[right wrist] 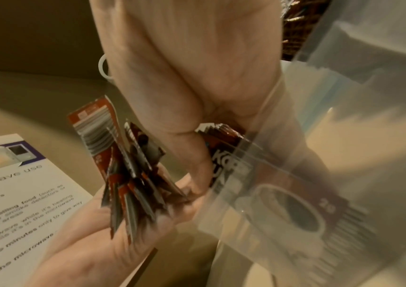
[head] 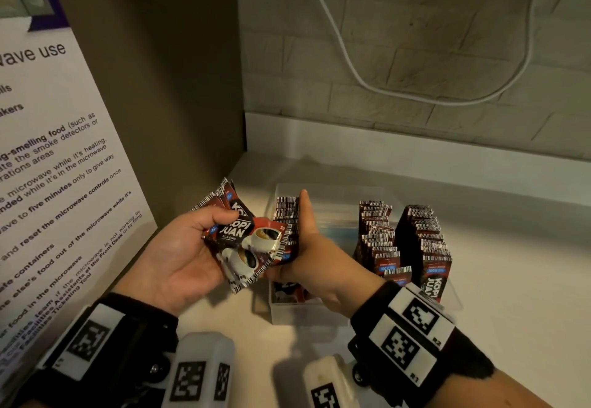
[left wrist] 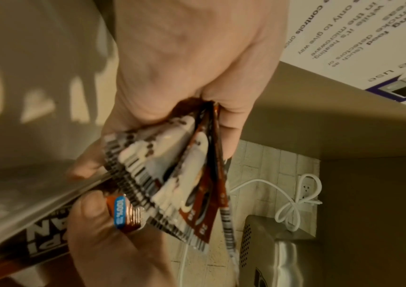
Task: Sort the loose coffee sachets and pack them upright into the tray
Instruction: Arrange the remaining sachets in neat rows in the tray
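My left hand [head: 204, 235] grips a fanned bunch of several red-and-black Kopi Juan sachets [head: 246, 241], thumb on top; the left wrist view shows the same sachet fan [left wrist: 172, 174] splayed out of the left hand [left wrist: 184, 68]. My right hand [head: 307, 247] meets that fan at the left end of the clear plastic tray [head: 275, 310], thumb pointing up, and pinches a stack of sachets [head: 287, 215] there. In the right wrist view the right hand [right wrist: 197, 77] has its thumb on a sachet [right wrist: 224, 165] behind the tray wall. Two rows of upright sachets [head: 377, 238] fill the tray's right side.
A laminated microwave-use notice [head: 64, 168] leans on the brown side panel [head: 160, 88] at the left. A white cable [head: 351, 68] loops over the brick wall behind. The white countertop [head: 511, 263] stretches right of the tray. A metal appliance [left wrist: 283, 252] hangs above.
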### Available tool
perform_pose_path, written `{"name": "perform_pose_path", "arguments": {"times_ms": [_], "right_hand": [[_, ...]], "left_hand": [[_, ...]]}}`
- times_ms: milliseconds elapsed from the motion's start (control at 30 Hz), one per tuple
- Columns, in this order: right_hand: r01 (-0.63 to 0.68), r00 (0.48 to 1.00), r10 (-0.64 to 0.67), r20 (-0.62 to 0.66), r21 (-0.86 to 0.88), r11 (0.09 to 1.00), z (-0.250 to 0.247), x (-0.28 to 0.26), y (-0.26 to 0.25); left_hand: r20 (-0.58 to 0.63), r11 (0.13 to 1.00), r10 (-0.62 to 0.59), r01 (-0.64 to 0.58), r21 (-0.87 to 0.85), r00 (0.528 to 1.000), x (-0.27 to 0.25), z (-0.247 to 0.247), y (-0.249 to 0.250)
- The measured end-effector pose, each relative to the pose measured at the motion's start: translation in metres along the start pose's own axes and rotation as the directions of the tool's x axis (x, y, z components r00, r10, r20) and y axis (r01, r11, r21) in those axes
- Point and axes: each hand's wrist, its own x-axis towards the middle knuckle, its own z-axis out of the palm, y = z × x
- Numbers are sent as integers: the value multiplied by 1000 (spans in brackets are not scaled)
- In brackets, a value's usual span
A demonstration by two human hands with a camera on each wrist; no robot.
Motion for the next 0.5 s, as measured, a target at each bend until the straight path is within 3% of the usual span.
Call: {"name": "perform_pose_path", "arguments": {"times_ms": [167, 333, 400, 500], "right_hand": [[-19, 1000, 19, 7, 28, 999, -5, -5, 1], [-54, 999, 53, -10, -69, 996, -14, -23, -12], [-47, 995, 43, -94, -42, 998, -22, -30, -19], [132, 934, -99, -343, 75, 988, -34, -36, -30]], "left_hand": [[-5, 995, 81, -81, -54, 997, -8, 7, 6], [-1, 980, 188, -188, -59, 982, -11, 7, 9], [16, 977, 203, -201, -72, 979, -13, 9, 11], [55, 968, 251, -249, -28, 966, -14, 14, 13]]}}
